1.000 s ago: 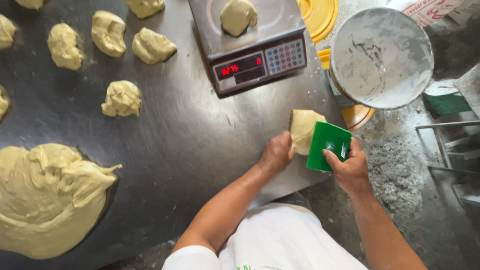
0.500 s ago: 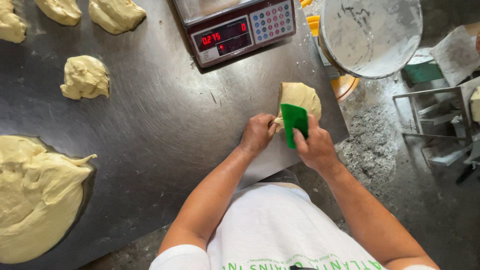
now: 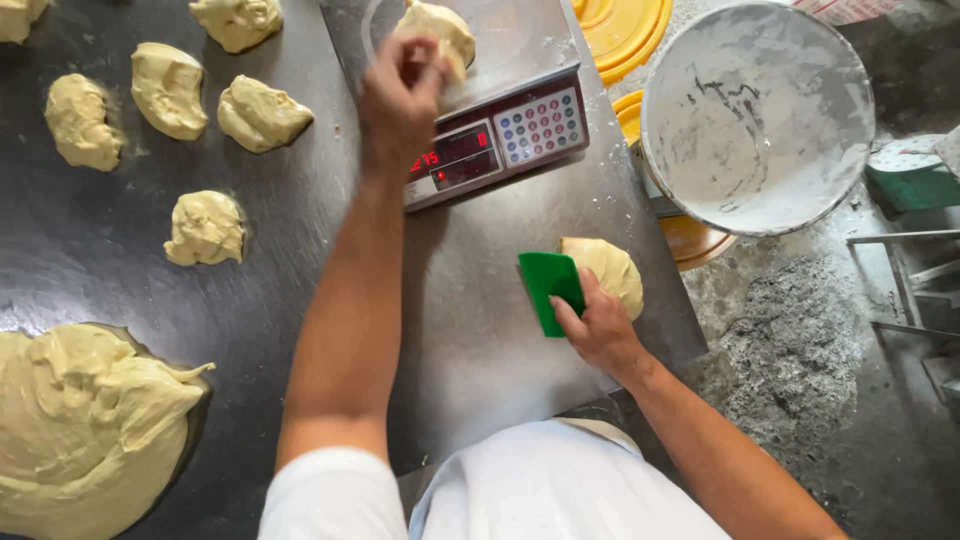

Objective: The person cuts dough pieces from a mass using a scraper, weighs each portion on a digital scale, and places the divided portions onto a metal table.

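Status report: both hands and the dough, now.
Left hand pinching a bit of dough over the dough piece on the scale. Right hand holds green scraper against second dough lump. Nothing in the way.

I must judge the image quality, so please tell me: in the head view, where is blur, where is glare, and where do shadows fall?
Head view: the left hand at the dough piece on the scale is motion-blurred; the right hand with the green scraper is sharp; soft glare shows on the steel table; the left arm casts a faint shadow there; wide-angle bending at the edges.
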